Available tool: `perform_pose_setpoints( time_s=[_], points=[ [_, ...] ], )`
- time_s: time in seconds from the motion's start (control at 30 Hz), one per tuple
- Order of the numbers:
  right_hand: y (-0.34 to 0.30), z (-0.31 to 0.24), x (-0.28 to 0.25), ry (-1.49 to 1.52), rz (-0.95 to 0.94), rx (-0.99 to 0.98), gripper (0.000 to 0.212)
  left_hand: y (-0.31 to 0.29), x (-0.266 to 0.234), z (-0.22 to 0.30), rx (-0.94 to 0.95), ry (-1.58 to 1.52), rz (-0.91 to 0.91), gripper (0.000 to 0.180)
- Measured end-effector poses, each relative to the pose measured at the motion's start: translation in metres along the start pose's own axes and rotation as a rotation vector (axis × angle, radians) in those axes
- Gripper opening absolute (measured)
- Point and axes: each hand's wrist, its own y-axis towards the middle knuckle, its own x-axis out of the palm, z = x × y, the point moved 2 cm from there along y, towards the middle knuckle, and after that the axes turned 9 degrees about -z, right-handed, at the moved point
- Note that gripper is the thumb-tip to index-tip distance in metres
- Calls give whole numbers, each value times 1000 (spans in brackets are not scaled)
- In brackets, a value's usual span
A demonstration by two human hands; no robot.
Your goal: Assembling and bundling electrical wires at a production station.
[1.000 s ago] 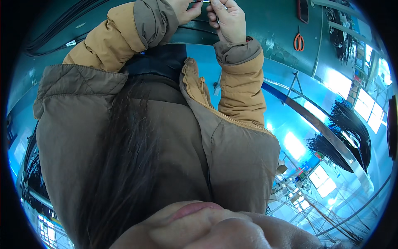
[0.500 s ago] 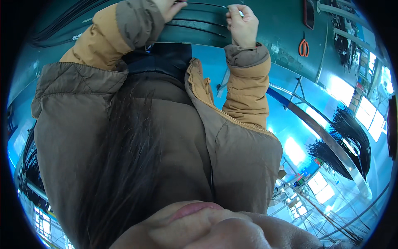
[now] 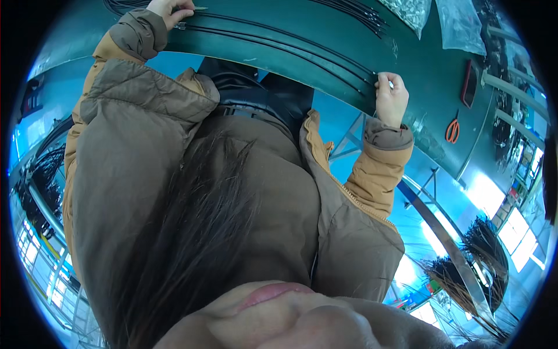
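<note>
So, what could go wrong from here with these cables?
The black cables run close together between the left hand and the right hand, so they might cross or get mixed up. The lowest cable lies near the front edge of the green table and could slip off. The orange-handled tool, also near that edge, might get knocked.

I see a green table (image 3: 427, 87), black cables (image 3: 276, 43) running along it between the left hand (image 3: 168, 10) and the right hand (image 3: 390, 96). A bundle (image 3: 349, 10) lies beyond; right of the right hand, I see orange-handled scissors (image 3: 452, 131) and a phone (image 3: 468, 85).
</note>
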Motion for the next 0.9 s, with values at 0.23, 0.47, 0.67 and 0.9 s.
perform_pose_setpoints(
  time_s=[0.23, 0.47, 0.67, 0.9],
  points=[
    [-11, -9, -7, -232, -129, -34, 20, 0, 32, -47, 301, 94, 51, 10],
    [2, 4, -27, 142, -205, 142, 21, 37, -24, 80, -55, 72, -106, 29],
    [21, -27, -17, 978, -268, 162, 25, 91, 9, 129, 262, 217, 72, 23],
    [29, -27, 12, 909, -156, 140, 24, 68, 17, 133, 422, 454, 94, 17]
  ],
)
